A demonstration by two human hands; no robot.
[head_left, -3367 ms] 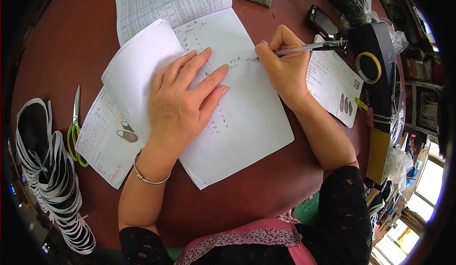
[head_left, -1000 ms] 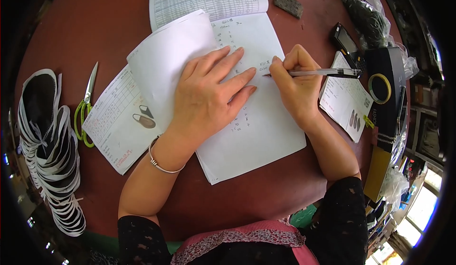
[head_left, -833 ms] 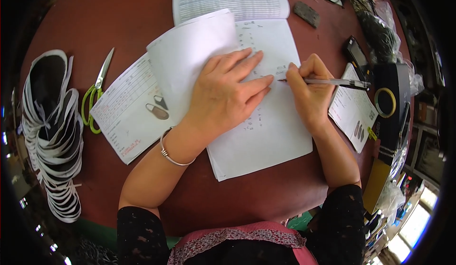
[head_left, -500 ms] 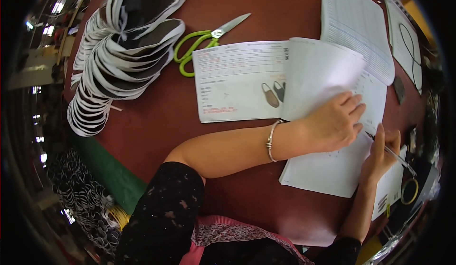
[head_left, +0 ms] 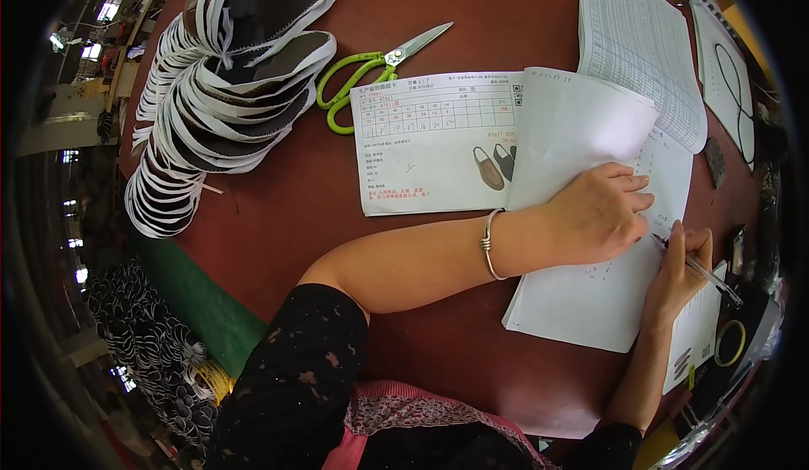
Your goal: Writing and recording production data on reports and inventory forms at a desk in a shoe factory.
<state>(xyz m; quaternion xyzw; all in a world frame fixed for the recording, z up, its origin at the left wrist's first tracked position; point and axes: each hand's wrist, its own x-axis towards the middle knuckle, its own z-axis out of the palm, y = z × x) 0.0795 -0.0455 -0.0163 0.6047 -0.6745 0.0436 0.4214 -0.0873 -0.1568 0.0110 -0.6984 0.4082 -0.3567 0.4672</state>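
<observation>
My left hand (head_left: 597, 215), a bracelet at its wrist, rests over the white pages of a notebook (head_left: 581, 310). Its bent fingers hold down a raised page (head_left: 581, 120). In my right hand (head_left: 677, 280) a clear pen (head_left: 715, 279) is gripped, its tip at the page just right of my left fingers. Handwriting near the tip is too small to make out. Left of the raised page lies a printed card (head_left: 421, 175) with a table and a picture of shoes.
Green-handled scissors (head_left: 358, 78) lie beyond the card. A stack of dark shoe pieces with white edging (head_left: 211, 116) fills the far left. A ruled ledger (head_left: 636, 48) lies at the far right, with a tape roll (head_left: 730, 343) nearer. The red table (head_left: 404, 268) carries these papers.
The whole view has shifted slightly to the right. Both hands keep nearly the same places on the notebook, and the pen stays in my right hand.
</observation>
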